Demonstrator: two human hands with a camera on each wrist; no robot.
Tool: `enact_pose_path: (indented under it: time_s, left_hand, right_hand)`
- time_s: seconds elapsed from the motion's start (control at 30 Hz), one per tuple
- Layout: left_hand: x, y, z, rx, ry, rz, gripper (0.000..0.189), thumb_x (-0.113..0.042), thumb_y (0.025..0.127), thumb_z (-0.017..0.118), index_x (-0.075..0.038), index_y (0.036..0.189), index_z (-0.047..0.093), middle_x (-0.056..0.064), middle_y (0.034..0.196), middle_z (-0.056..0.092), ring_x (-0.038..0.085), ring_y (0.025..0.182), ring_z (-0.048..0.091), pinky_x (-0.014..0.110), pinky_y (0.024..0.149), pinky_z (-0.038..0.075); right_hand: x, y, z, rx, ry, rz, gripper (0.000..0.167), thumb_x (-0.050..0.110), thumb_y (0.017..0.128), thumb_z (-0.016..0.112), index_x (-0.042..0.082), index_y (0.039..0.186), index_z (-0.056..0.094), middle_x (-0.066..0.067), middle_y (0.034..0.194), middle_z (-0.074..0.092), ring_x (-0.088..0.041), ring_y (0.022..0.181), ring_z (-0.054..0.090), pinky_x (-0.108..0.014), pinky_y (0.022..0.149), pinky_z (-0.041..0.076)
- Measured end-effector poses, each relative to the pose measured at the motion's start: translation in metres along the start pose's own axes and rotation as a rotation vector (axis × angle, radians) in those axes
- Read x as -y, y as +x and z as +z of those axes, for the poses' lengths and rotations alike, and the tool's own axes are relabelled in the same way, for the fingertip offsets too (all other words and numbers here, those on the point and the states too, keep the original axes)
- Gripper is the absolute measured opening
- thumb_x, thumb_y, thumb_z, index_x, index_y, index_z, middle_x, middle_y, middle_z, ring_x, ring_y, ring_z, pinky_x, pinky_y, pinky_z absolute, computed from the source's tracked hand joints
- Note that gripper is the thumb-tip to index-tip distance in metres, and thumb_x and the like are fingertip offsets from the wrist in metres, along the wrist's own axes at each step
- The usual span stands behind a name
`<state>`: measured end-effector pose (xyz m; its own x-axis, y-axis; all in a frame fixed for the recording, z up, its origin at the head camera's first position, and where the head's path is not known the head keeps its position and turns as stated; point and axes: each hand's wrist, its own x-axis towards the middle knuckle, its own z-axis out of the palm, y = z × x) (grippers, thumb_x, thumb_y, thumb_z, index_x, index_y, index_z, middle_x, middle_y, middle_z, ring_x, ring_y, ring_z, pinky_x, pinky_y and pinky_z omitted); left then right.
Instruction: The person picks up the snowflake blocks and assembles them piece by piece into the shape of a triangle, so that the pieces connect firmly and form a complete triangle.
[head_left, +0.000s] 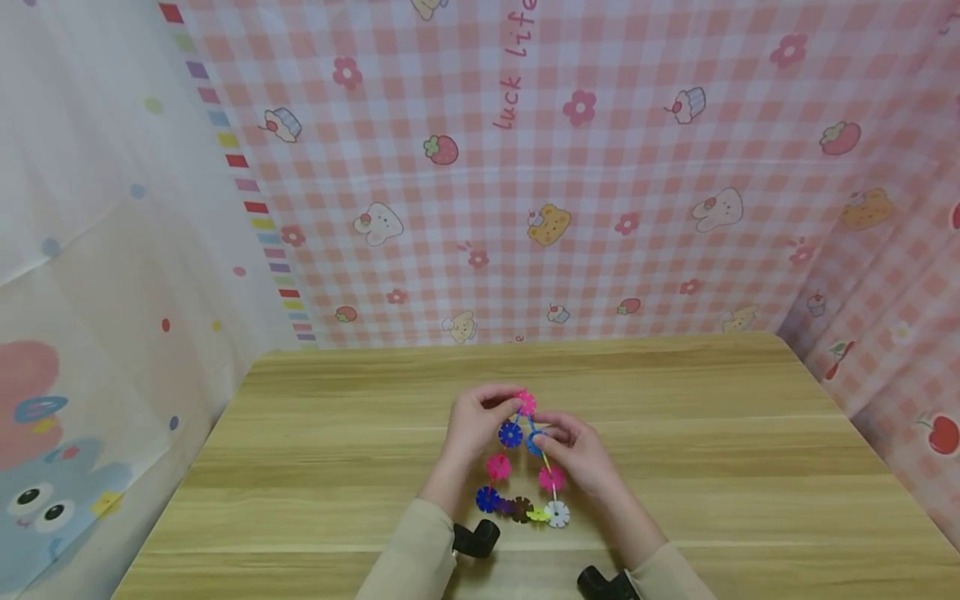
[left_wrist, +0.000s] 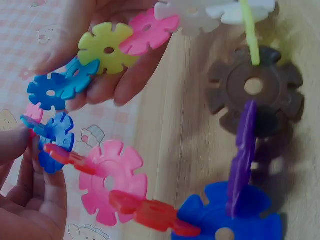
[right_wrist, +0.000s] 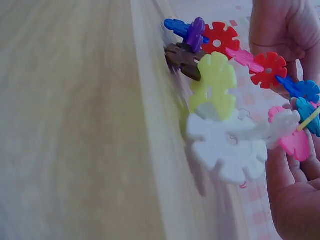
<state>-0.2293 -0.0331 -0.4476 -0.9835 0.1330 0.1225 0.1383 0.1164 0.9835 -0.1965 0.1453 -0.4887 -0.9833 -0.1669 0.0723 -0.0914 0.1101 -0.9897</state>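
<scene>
A closed loop of slotted plastic snowflake discs stands in front of me, its lower side on the table. My left hand [head_left: 468, 423] pinches the pink disc [head_left: 527, 403] at the loop's peak between thumb and fingers. Lower on the right side, my right hand [head_left: 579, 457] holds a light blue disc [head_left: 536, 442]. Down the left run a dark blue disc [head_left: 511, 434], a pink disc [left_wrist: 114, 182] and red discs [left_wrist: 150, 212]. Along the bottom are a blue disc [head_left: 487, 499], a purple disc [left_wrist: 242, 157], a brown disc [left_wrist: 254, 102], a yellow-green disc [right_wrist: 214, 85] and a white disc [right_wrist: 227, 145].
The wood-grain table [head_left: 337, 450] spreads around the loop. Behind it hangs a pink checked cloth [head_left: 480, 200], with more printed cloth at both sides. Black wrist mounts [head_left: 477, 539] stick out from the beige sleeves [head_left: 412, 550] near the table's front.
</scene>
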Motion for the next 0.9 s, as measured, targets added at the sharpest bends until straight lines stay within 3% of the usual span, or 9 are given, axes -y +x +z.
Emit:
enact_pose_path:
  time_s: [0.17,0.43,0.9]
  left_hand:
    - [-0.002,-0.001,0.003,-0.011,-0.024,0.022,0.017,-0.004,0.089,0.072,0.0,0.105,0.075,0.014,0.101,0.073,0.022,0.09,0.067,0.03,0.079,0.057]
    - [0.0,-0.001,0.007,-0.044,0.011,0.016,0.015,-0.002,0.087,0.074,-0.003,0.101,0.076,0.008,0.1,0.073,0.014,0.088,0.066,0.025,0.078,0.056]
    - [0.0,0.001,0.011,-0.05,0.024,0.022,0.013,-0.003,0.088,0.073,-0.004,0.1,0.076,0.007,0.097,0.073,0.014,0.086,0.066,0.025,0.077,0.056]
  right_hand:
    - [-0.001,0.0,0.002,-0.043,0.006,-0.012,0.035,0.004,0.091,0.069,-0.007,0.124,0.06,-0.018,0.099,0.071,-0.015,0.084,0.067,-0.025,0.082,0.052]
    - [0.001,-0.002,0.005,-0.102,0.02,-0.016,0.033,0.002,0.091,0.069,-0.007,0.122,0.062,-0.019,0.099,0.071,-0.016,0.085,0.067,-0.025,0.079,0.054]
    - [0.003,-0.001,0.006,-0.157,-0.019,-0.018,0.033,0.005,0.088,0.073,-0.003,0.12,0.066,-0.016,0.099,0.072,-0.018,0.087,0.068,-0.025,0.081,0.054]
